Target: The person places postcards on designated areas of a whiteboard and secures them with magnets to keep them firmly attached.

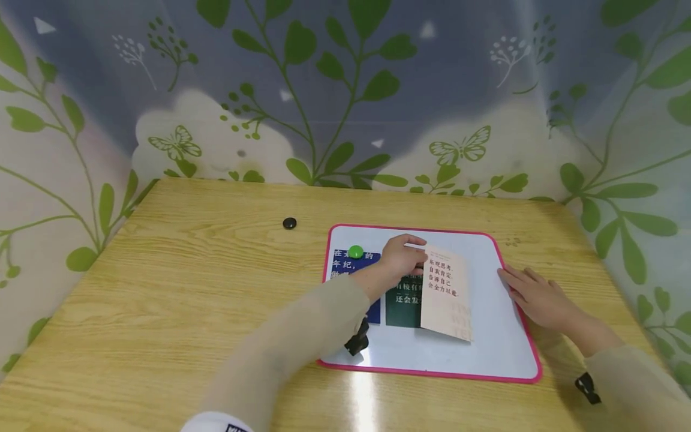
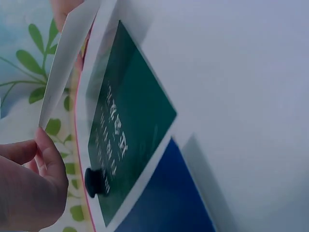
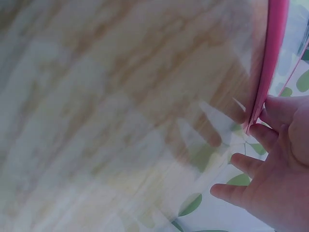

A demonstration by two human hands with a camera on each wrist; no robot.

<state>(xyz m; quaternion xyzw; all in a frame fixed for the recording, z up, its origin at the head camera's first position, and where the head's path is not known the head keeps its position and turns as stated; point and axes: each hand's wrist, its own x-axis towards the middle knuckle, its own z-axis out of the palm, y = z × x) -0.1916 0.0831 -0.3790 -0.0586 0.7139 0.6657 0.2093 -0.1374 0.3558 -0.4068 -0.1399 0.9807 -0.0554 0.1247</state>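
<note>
My left hand (image 1: 402,259) pinches a cream card (image 1: 444,297) printed with Chinese characters by its upper left corner. The card is tilted, its pale back (image 2: 67,63) showing in the left wrist view. Partly behind it, a green card (image 1: 403,313) lies on a whiteboard (image 1: 496,342) with a pink rim, a dark round magnet (image 2: 96,182) near its upper end. Left of that is a blue card (image 1: 372,318) under a green magnet (image 1: 355,251). My right hand (image 1: 545,300) touches the board's right rim (image 3: 273,53), fingers spread and mostly straight.
A loose black magnet (image 1: 290,223) rests on the wooden table (image 1: 189,288), beyond the board's upper left corner. Behind the table hangs a leaf-patterned cloth (image 1: 345,108).
</note>
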